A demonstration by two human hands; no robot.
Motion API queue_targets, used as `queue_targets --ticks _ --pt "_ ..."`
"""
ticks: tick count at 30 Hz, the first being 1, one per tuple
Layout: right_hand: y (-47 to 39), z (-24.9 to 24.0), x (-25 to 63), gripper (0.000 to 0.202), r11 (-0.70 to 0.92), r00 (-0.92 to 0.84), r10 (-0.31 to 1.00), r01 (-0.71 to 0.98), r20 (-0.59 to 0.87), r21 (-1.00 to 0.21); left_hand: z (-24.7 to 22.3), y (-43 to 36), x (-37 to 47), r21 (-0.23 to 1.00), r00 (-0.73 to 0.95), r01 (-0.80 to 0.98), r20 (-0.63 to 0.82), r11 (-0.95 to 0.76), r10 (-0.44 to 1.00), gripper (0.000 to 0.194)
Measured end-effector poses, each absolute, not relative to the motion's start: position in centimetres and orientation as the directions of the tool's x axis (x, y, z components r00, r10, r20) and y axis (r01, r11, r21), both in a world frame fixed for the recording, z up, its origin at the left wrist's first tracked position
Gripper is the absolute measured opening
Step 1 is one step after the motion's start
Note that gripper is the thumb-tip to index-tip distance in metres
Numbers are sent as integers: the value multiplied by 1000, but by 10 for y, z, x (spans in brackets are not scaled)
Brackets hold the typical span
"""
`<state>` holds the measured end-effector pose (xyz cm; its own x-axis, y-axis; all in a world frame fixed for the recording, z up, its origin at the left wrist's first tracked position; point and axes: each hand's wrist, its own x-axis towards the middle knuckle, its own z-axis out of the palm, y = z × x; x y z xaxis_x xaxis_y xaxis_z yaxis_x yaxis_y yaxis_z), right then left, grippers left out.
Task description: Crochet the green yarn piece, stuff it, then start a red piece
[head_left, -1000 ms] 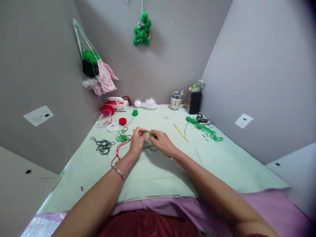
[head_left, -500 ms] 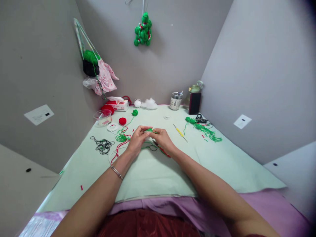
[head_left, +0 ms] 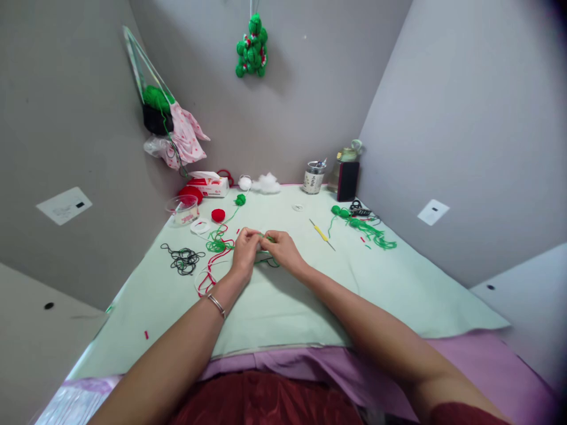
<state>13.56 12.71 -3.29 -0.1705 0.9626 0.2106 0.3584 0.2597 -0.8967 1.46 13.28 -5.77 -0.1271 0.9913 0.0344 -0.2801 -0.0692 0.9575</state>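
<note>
Over the middle of the table, my left hand (head_left: 245, 248) and my right hand (head_left: 282, 249) meet with their fingertips pinched together. Between them shows a bit of a small green yarn piece (head_left: 270, 238), mostly covered by the fingers. Dark and green strands (head_left: 271, 262) lie under the hands. To the left of my left hand are a loose green yarn tangle (head_left: 217, 243), red cord (head_left: 208, 277) and a heap of black cord (head_left: 182, 260). A yellow-handled crochet hook (head_left: 322, 234) lies to the right of my right hand.
Farther back stand a tissue box (head_left: 215, 186), a clear plastic tub (head_left: 183, 211), white stuffing (head_left: 267, 183), a pen tin (head_left: 313, 178) and a phone (head_left: 348, 181). Red yarn (head_left: 218, 215) sits at left. Knotted green yarn (head_left: 370, 227) and black scissors (head_left: 359, 209) lie at right.
Both hands have shifted slightly left and turned, and less of the green yarn piece shows. The red strand below my right hand is out of sight. The view has tilted a little.
</note>
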Motion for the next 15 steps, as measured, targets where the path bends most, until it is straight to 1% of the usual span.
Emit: queue_targets --ticks 3,7,10,12,15 --pt "135 -35 141 26 229 -116 973 340 201 -912 -49 125 16 933 -59 -355 42 -60 997 19" --pt "139 -29 151 31 213 -61 977 324 204 -922 -39 119 16 894 35 -447 57 -35 998 16" --pt "138 -25 155 33 232 -64 972 347 224 -909 -40 119 16 888 63 -459 45 -11 997 17" --pt "135 -24 155 32 253 -72 967 381 244 -889 -44 121 16 893 57 -450 35 -6 998 19" --pt "127 -24 151 29 286 -98 958 430 270 -857 -51 126 14 912 28 -409 36 -21 999 18"
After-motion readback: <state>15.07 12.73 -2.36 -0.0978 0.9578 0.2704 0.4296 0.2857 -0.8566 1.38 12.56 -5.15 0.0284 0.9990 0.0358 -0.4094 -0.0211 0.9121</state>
